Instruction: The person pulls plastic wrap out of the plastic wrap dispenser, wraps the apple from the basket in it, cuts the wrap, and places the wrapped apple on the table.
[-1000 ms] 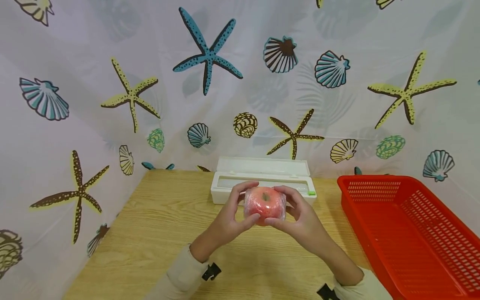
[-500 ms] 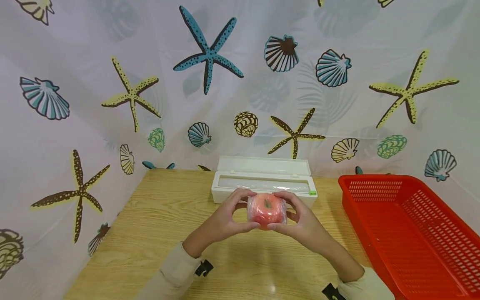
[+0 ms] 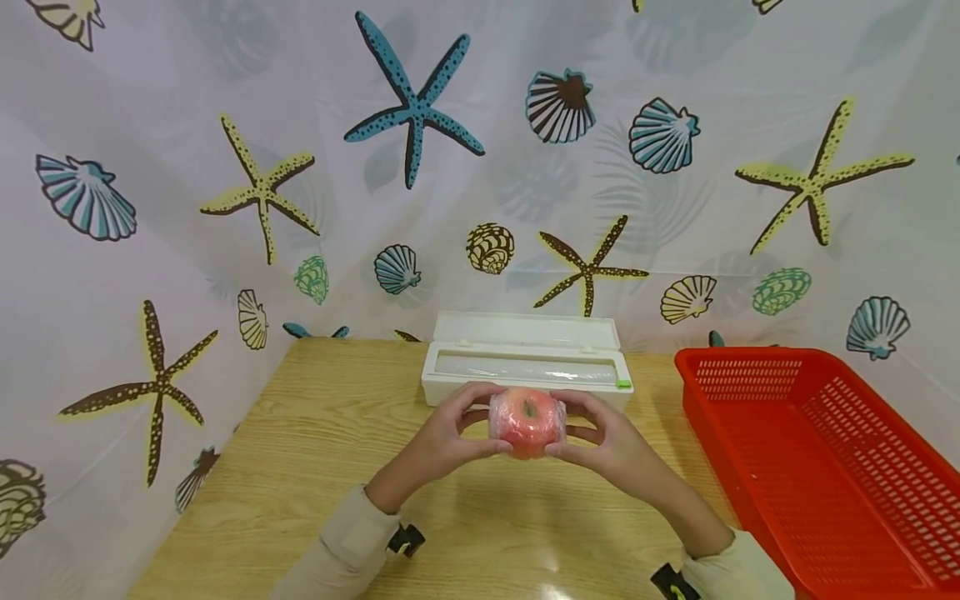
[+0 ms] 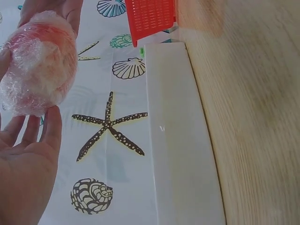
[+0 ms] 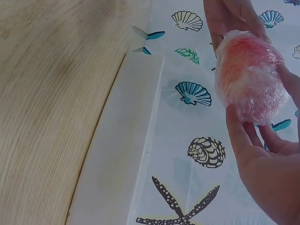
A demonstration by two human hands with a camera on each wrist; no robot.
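Observation:
A red apple (image 3: pixel 527 423) wrapped in clear plastic film is held up above the table, its stem end facing the head camera. My left hand (image 3: pixel 454 433) grips its left side, thumb at the near edge and fingers at the far edge. From the right, my right hand (image 3: pixel 609 437) holds it the same way. In the left wrist view the crinkled film bunches over the side of the apple (image 4: pixel 41 65); the right wrist view shows similar folds on the apple (image 5: pixel 252 77). Behind the hands stands a white cling film box (image 3: pixel 450 387), lid raised, a film roll (image 3: pixel 525 367) inside.
A red plastic basket (image 3: pixel 738 467) with perforated walls stands on the right of the wooden table (image 3: pixel 337 475). A white curtain (image 3: pixel 465 75) printed with starfish and shells hangs behind and along the sides.
Both hands have lowered the wrapped apple slightly towards me, uncovering more of the film box. Their thumbs have spread apart to its two sides. The box and basket stay in place.

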